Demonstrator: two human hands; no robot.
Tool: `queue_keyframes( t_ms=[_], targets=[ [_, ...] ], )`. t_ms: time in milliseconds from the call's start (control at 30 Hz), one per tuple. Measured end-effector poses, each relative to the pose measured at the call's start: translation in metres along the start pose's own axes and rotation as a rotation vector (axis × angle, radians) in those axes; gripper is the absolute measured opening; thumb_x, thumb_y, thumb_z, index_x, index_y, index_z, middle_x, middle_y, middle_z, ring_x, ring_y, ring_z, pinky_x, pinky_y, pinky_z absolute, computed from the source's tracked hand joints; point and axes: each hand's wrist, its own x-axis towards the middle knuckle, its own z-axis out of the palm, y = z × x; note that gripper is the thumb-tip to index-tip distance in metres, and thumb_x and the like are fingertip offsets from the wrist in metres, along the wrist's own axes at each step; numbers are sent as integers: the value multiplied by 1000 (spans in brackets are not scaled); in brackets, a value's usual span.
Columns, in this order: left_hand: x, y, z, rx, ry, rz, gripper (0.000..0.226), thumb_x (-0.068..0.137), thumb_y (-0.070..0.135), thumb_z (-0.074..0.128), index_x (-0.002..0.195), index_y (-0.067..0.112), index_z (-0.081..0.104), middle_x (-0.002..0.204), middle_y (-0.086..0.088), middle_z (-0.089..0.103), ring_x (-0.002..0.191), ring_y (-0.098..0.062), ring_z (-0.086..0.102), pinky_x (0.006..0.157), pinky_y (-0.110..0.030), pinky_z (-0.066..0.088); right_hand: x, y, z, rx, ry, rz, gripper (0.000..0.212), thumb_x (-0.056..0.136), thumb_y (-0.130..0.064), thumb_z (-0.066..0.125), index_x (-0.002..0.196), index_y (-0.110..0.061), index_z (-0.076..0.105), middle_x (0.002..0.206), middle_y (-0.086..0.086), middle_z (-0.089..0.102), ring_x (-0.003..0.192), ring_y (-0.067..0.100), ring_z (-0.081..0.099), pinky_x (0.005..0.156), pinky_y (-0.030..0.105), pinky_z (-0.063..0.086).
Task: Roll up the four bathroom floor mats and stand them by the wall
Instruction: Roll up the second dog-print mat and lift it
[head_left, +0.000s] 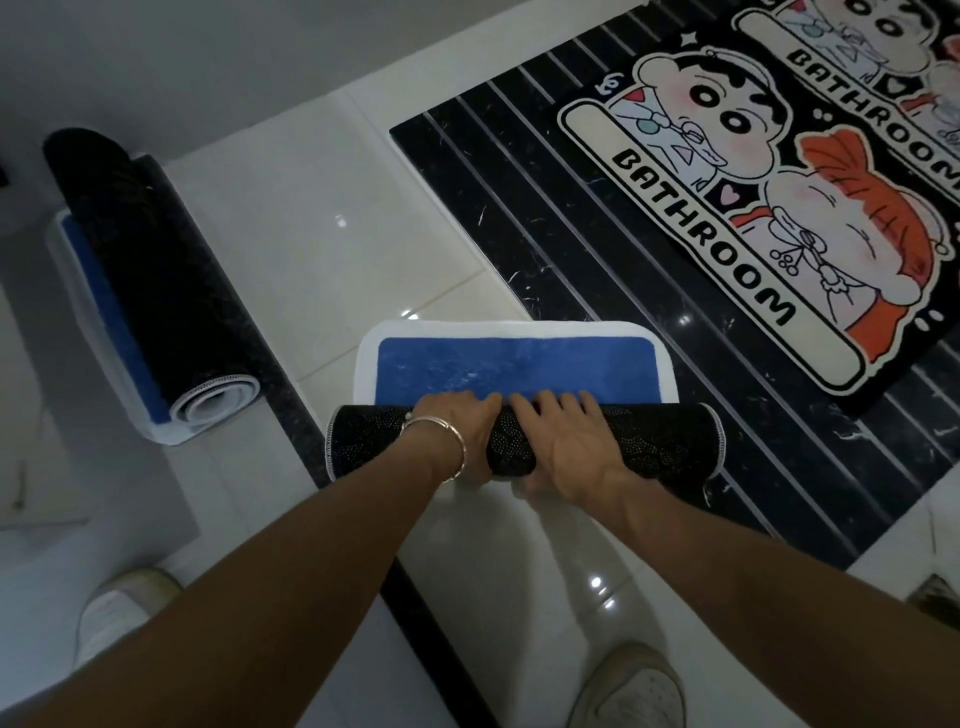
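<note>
- Blue pile with a white border shows on the flat remainder of the blue mat (519, 364); its rolled part, black dotted backing outward, lies across the pale tile floor (291, 249) just in front of the person.
- Left hand (457, 421) and right hand (566, 441) press side by side on the middle of the roll, fingers curled over its far side, palms down on the backing.
- Risk: with both hands at the centre, the ends may lag and the roll go cone-shaped or loose, so it would slump when stood up.
- Risk: the glossy tile could let the flat end slide away instead of feeding in.
- One rolled mat (150, 291) lies on its side at left, apparently not yet standing.
- Two cartoon mats (727, 208) remain flat on the dark striped floor (545, 218).
</note>
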Motion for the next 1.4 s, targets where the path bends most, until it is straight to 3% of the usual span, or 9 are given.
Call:
queue_keyframes(
  t_ms=[133,233,367,467,600,700,900,1233,1400],
  targets=[
    [-7,-1,17,77,145,16,87,71,56,67,140,24,25,131,-7,46,119,-28,46,105,-47,31,16,9,-15,111,-155,-5,82,61,-54,78,124,-22,38,116,7,53,108,30,52,95,42,38],
    [-6,-2,18,94,176,-7,86,71,59,66,138,24,27,131,-8,46,119,-30,47,104,-49,31,21,16,-25,198,-227,-17,84,58,-57,79,124,-22,41,112,4,54,104,26,55,93,40,44],
    [1,-5,3,-32,84,6,65,68,50,72,120,25,43,111,-2,57,102,-27,57,87,-41,45,4,10,-10,54,22,-17,86,60,-60,73,129,-22,37,118,3,49,108,25,50,99,39,34],
    [2,-8,-2,-122,-2,4,74,62,50,75,125,28,43,113,-1,58,102,-24,58,88,-37,47,2,9,-5,-11,49,-14,86,63,-59,71,131,-22,34,119,5,50,108,27,49,99,40,33],
    [-8,-4,12,61,152,26,96,68,57,69,145,27,19,132,-4,43,121,-28,45,107,-49,27,16,15,-23,121,-112,-17,74,63,-54,74,121,-21,41,112,4,56,100,26,54,86,35,38],
    [-9,0,14,133,200,20,88,73,60,64,141,24,23,130,-7,44,118,-31,45,103,-50,30,19,22,-32,226,-239,-4,75,60,-55,77,119,-22,44,111,3,58,93,22,53,81,32,40],
    [6,-4,-7,-16,7,60,73,65,48,75,127,27,42,112,-2,59,102,-26,59,84,-37,48,0,8,-9,21,62,-54,90,63,-58,72,135,-20,34,124,4,47,113,27,47,101,39,31],
    [-5,2,18,173,249,26,90,66,59,68,137,20,29,126,-4,47,114,-28,48,98,-45,34,20,16,-28,255,-130,2,76,57,-55,76,117,-20,44,100,1,52,98,27,57,79,35,43],
    [5,3,-9,-1,4,10,73,62,45,77,121,20,42,109,-2,56,98,-24,57,81,-36,46,-3,4,-4,15,91,-28,95,60,-61,71,137,-21,31,123,3,49,113,27,48,102,42,31]
  ],
)
